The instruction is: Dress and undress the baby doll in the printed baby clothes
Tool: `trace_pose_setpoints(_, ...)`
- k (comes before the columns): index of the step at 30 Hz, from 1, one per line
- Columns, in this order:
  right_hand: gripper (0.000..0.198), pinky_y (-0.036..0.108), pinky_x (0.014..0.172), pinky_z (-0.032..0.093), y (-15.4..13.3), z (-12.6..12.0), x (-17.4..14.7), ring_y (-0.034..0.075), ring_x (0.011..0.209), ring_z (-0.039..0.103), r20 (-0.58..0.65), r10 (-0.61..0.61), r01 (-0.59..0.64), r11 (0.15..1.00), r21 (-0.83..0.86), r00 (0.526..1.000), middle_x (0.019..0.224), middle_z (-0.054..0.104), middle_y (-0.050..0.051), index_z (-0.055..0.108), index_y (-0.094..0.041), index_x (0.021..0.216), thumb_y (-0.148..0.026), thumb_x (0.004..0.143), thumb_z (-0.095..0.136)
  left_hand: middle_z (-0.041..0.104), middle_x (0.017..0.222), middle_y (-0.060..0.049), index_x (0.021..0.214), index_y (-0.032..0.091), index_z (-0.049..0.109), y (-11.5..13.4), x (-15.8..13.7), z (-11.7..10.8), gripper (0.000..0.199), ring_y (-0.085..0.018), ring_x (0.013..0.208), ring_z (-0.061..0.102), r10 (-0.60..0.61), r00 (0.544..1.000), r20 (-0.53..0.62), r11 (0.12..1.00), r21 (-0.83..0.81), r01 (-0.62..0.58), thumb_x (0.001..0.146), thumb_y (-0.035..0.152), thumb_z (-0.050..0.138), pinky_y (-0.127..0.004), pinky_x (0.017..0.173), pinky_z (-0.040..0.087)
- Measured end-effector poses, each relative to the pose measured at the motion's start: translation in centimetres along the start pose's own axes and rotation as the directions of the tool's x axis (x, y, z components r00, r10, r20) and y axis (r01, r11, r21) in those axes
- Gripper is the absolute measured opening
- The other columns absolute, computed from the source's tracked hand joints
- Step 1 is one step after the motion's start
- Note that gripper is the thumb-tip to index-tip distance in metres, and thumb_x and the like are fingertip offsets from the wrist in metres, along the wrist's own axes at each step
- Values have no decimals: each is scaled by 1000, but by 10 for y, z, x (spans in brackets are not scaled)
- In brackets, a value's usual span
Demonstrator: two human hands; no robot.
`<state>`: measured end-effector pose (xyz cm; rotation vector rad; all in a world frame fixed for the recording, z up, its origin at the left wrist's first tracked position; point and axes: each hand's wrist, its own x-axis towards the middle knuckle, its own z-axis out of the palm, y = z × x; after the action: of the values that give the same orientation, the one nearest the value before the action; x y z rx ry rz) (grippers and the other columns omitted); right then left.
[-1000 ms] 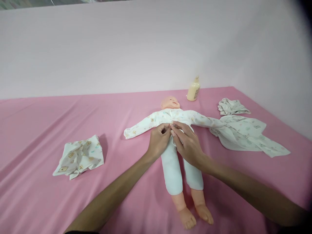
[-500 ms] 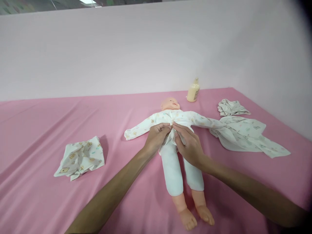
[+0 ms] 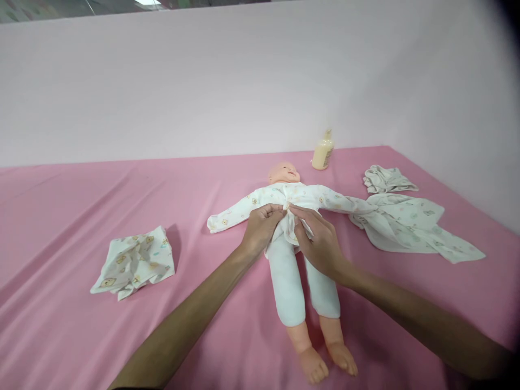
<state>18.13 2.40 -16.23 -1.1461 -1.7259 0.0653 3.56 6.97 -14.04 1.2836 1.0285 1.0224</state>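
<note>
A baby doll (image 3: 284,173) lies on its back, head away from me, its bare feet toward me. It wears a white printed baby shirt (image 3: 264,196) with long sleeves, and its legs are covered in white cloth. My left hand (image 3: 263,225) pinches the shirt front at the belly between thumb and fingers. Opposite it, my right hand (image 3: 319,238) is closed at the same front seam, fingertips on the fabric close to the left fingertips. Whatever fastening lies between the fingers is too small to make out. Below the hands the shirt's lower edge hangs loose over the hips.
A pink sheet (image 3: 195,325) covers the surface. Folded printed cloth (image 3: 136,262) lies at left. Behind the doll's head stands a pale yellow pump bottle (image 3: 323,153). At right are a crumpled cloth (image 3: 388,180) and a spread white garment (image 3: 414,225) touching the doll's sleeve. A white wall (image 3: 203,86) rises behind.
My right thumb has shifted slightly up and right, and more of the shirt's loose lower front shows beneath my fingers. My left hand stays in place; the doll has not moved.
</note>
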Motion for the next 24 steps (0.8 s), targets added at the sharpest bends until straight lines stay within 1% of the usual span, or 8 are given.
trace_pose_setpoints(4, 35, 41, 100, 55, 2, 2, 0, 21, 116, 65, 6, -21, 21, 1000, -19, 1000, 123, 69, 9, 65, -20, 124, -15, 95, 46, 69, 83, -2, 85, 17, 70, 0, 1, 0, 17, -13, 72, 61, 44, 999, -24, 998, 38, -44, 82, 32, 64, -24, 64, 49)
trace_pose_setpoints(7, 34, 40, 102, 54, 3, 3, 0, 20, 117, 64, 15, -25, 25, 1000, -5, 1000, 124, 69, 10, 65, -20, 125, -17, 96, 47, 69, 84, -2, 84, 17, 70, 1, 0, 1, 14, -12, 71, 60, 67, 997, -30, 994, 83, -64, 81, 28, 63, -23, 63, 47)
trace_pose_setpoints(11, 35, 41, 105, 53, 4, 4, 1, 20, 120, 63, 31, 50, -51, 998, 46, 998, 128, 67, 8, 65, -22, 126, -18, 97, 47, 67, 74, -1, 88, 18, 70, 1, -1, 1, 20, -12, 61, 57, 31, 1000, -2, 994, 105, -30, 82, 36, 65, -23, 55, 43)
trace_pose_setpoints(13, 35, 42, 105, 53, 5, 4, 1, 21, 121, 63, 41, 84, -86, 994, 65, 996, 128, 67, 7, 65, -22, 126, -19, 97, 46, 66, 73, -1, 90, 17, 70, 0, -2, 1, 23, -12, 61, 56, 48, 999, 5, 992, 118, -49, 82, 39, 66, -23, 54, 41)
trace_pose_setpoints(17, 36, 41, 105, 53, 4, 2, 0, 20, 122, 62, 53, 104, -108, 991, 83, 993, 129, 67, 8, 65, -21, 127, -19, 98, 45, 67, 74, -1, 89, 17, 71, -4, -1, 2, 20, -11, 62, 56, 91, 996, 5, 985, 145, -91, 82, 34, 65, -23, 56, 42)
trace_pose_setpoints(20, 36, 40, 104, 53, 4, 2, 0, 20, 121, 62, 58, 101, -106, 991, 87, 993, 128, 67, 8, 65, -20, 126, -18, 97, 45, 68, 77, -1, 88, 17, 71, -6, 1, 1, 17, -12, 66, 58, 117, 993, 1, 981, 157, -116, 82, 32, 63, -24, 61, 44)
trace_pose_setpoints(24, 37, 40, 100, 54, 5, 3, -2, 21, 119, 64, 63, 100, -105, 992, 68, 993, 128, 68, 6, 63, -23, 128, -18, 97, 45, 66, 78, -1, 83, 17, 70, -7, 4, -1, 16, -13, 69, 57, 161, 987, -2, 971, 179, -159, 82, 31, 62, -24, 62, 45)
